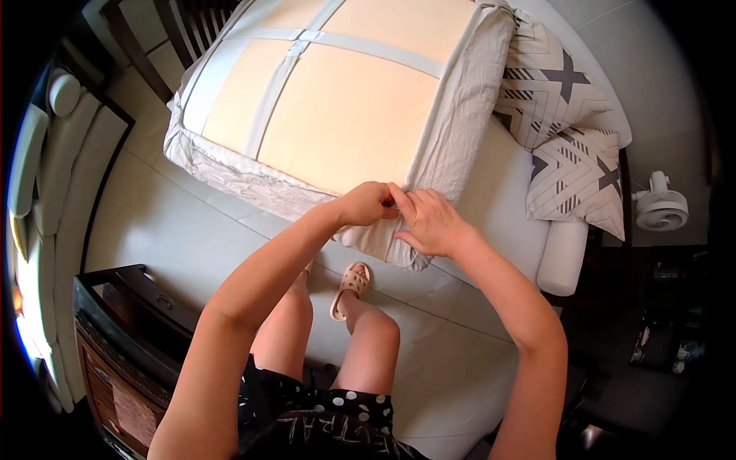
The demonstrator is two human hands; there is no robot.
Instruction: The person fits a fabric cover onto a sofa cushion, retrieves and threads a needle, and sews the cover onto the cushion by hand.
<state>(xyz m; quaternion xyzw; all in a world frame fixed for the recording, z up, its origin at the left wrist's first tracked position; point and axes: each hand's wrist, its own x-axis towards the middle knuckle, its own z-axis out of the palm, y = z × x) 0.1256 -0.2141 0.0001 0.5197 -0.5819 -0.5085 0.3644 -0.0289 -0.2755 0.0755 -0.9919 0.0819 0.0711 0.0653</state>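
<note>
A large cushion (345,115) lies with its peach-coloured panel facing up. Pale grey straps (270,107) cross over the panel. A light striped fabric cover (471,100) wraps the cushion's sides and bunches into folds at the near corner. At that corner my left hand (368,204) is closed, its fingertips pinching the cover's edge. Right beside it, my right hand (431,221) grips the same corner fabric, with the index finger reaching toward the left hand and the thumb lower down. The exact bit of fabric between the fingertips is hidden.
Two patterned pillows (576,180) and a white bolster (563,257) lie on the pale sofa at right. A white fan (661,205) stands beyond them. A dark wooden cabinet (115,360) is at lower left, and a dark slatted chair (138,46) at upper left.
</note>
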